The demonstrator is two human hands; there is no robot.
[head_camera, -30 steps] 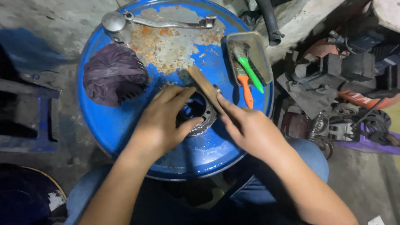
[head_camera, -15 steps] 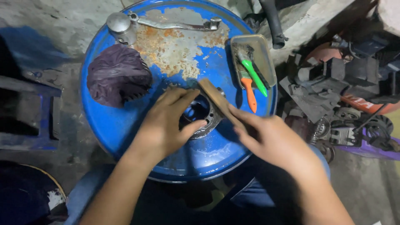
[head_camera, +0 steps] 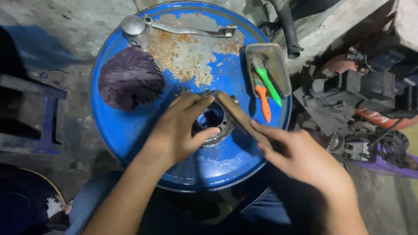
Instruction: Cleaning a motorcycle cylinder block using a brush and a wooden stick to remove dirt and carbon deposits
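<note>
**Two hands on one metal ring, flat bar laid across it**

One view only, from your head camera, looking down on the drum top.

Your left hand (head_camera: 180, 130) lay over a round metal ring part (head_camera: 214, 126) near the middle of the blue drum lid (head_camera: 130, 126), fingers spread along its upper edge and the thumb hooked at its lower rim, pressing it still. Your right hand (head_camera: 300, 154) had its fingers closed around the lower end of a flat brown bar (head_camera: 237, 114), which slanted across the ring's right side with its far end near your left fingertips. By the look of it you were working the bar over the ring's face, dressing or scraping it. The next stroke called for the ring staying pinned flat and the bar held level, with your left fingertips kept out of its path.

The lid was worn, with rust and bare grey patches across its far half. On it sat a dark purple rag (head_camera: 129, 82), a metal lever with a round head (head_camera: 174, 28), and a small tray (head_camera: 276, 63) holding a green-handled brush (head_camera: 269, 85) and an orange-handled tool (head_camera: 263, 103). Right of the drum lay a dim heap of engine parts (head_camera: 357, 113), and left of it a low stool (head_camera: 30, 113) on concrete floor.
</note>
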